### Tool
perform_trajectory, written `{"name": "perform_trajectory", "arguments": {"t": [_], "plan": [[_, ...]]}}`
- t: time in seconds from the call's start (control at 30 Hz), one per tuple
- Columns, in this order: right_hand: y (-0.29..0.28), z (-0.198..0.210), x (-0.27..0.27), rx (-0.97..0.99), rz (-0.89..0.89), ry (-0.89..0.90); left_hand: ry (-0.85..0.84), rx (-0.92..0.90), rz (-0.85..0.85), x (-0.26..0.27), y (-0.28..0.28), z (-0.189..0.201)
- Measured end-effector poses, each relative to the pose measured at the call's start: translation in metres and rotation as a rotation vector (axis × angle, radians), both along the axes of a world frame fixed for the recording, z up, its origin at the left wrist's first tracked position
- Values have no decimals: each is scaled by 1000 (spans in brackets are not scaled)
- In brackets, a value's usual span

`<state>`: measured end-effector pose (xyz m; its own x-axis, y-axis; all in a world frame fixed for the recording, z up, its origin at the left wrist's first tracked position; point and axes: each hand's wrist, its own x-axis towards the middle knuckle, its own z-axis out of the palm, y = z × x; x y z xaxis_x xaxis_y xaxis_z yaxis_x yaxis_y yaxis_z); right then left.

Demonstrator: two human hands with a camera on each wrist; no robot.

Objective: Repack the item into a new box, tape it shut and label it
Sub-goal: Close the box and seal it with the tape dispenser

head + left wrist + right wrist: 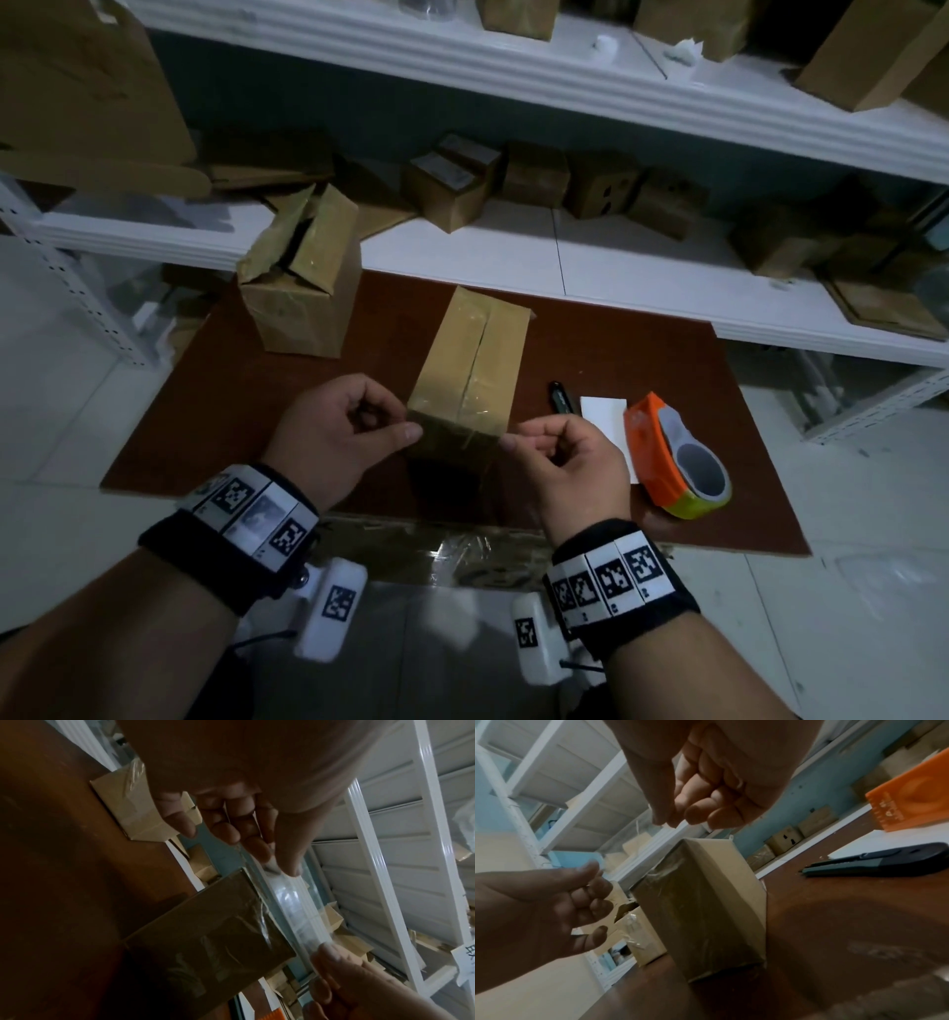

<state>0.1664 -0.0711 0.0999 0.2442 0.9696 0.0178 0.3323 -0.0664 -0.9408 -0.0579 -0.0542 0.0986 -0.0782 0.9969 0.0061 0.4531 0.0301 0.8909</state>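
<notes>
White shelving (539, 97) loaded with small cardboard boxes stands behind a reddish-brown tabletop (642, 349). At the tabletop's middle stands the closed box (475, 360), its top seam shiny with tape. An opened box (303, 293) with raised flaps sits near the back left corner, well apart from it. To the right lie an orange tape dispenser (667, 457), a white label (606, 421) partly under it, and a black cutter (562, 397) just beside the label.

Both hands hover at the near end of the closed box. The left hand (341, 434) has its grip closed to a pinch, thumb against forefinger, on one end of a clear tape strip (290, 908). The right hand (567, 462) pinches the other end the same way, remaining fingers curled. The strip is stretched between them just above the box's near top edge.
</notes>
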Motion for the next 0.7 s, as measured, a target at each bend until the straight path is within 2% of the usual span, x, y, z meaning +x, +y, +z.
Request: {"name": "perform_trajectory", "arguments": {"t": [0.2, 0.43, 0.7], "plan": [[6, -12, 1, 8, -9, -11, -14, 39, 37, -2, 10, -8], [7, -19, 1, 6, 9, -54, -45, 46, -29, -5, 15, -18], [13, -36, -1, 64, 4, -154, 112, 118, -115, -3, 18, -25]]}}
